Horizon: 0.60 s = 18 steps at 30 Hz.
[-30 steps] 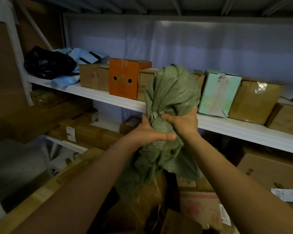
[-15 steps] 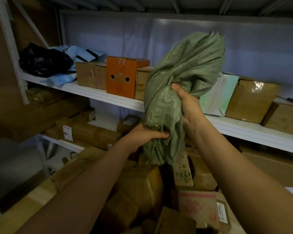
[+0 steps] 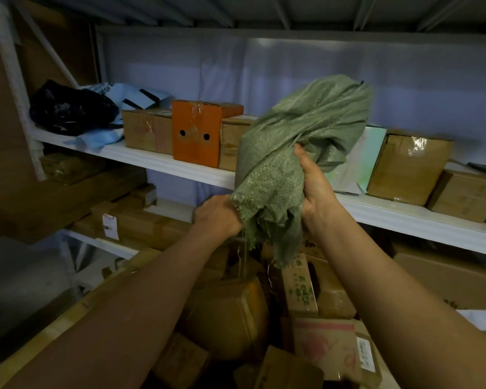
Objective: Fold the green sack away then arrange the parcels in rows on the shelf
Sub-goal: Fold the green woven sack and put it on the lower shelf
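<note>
Early stage: shelf (image 3: 180, 168) already carries a row of boxes incl. orange box (image 3: 198, 136); loose parcels (image 3: 230, 313) below not yet arranged. Left hand (image 3: 216, 217) grips green sack (image 3: 298, 153) at its frayed lower edge, right hand (image 3: 316, 189) clutches its middle; sack bunched, held up before the shelf, not folded. Labels unreadable.

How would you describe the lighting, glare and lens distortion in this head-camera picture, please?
Head view: dim overall, brightest on the pale back wall; glare on the tape of the brown box; the white shelf bows from wide-angle distortion; parcels below sit in deep shadow. The green sack, gripped by the left hand and right hand, stays reasonably sharp.
</note>
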Motion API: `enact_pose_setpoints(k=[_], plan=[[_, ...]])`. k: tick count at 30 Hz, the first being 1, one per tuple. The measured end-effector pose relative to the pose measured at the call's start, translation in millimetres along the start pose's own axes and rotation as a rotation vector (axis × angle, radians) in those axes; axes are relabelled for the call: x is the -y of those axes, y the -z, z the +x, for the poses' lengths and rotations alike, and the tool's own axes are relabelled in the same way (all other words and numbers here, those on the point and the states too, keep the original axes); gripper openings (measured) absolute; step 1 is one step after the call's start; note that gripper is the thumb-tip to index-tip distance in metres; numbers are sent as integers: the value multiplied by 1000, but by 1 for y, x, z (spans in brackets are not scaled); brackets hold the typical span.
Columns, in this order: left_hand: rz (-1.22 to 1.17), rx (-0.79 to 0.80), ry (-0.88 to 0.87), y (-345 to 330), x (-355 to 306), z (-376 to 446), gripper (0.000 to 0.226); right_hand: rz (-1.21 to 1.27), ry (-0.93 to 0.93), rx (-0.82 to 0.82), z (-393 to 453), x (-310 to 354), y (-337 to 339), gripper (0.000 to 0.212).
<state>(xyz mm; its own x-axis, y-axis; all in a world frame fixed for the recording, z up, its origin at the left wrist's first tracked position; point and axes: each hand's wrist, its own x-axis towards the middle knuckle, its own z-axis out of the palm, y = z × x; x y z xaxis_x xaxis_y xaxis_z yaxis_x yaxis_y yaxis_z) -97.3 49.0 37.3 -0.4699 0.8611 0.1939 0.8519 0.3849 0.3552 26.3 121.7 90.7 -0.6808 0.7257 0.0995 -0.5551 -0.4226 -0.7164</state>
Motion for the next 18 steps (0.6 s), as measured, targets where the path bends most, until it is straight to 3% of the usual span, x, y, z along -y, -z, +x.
enact_pose_setpoints(k=[1, 3, 5, 6, 8, 10, 13, 15, 18], plan=[[-237, 72, 41, -1, 0, 3, 32, 7, 11, 23, 0, 1, -2, 37], [-944, 280, 160, 7, -10, 1, 26, 8, 42, 69, -4, 6, -7, 53], [-1487, 320, 150, 20, -17, 1, 19, 7, 86, 75, -4, 11, -10, 66], [-1609, 303, 79, 26, -19, 1, 18, 5, 93, 68, -4, 14, -9, 65], [-1682, 309, -69, 39, -20, -7, 27, -6, 84, 22, -5, 17, -6, 53], [-1697, 433, -204, 40, -14, -12, 34, -20, 72, -13, -9, 18, -2, 40], [-1822, 612, -310, 31, 0, -15, 66, -86, 33, -52, -15, 11, 7, 45], [-1914, 633, -299, 28, 3, -17, 86, -147, -45, -67, -16, -1, 12, 38], [-1913, 564, -99, 29, -5, -18, 83, -146, -127, -72, -15, -15, 17, 44]])
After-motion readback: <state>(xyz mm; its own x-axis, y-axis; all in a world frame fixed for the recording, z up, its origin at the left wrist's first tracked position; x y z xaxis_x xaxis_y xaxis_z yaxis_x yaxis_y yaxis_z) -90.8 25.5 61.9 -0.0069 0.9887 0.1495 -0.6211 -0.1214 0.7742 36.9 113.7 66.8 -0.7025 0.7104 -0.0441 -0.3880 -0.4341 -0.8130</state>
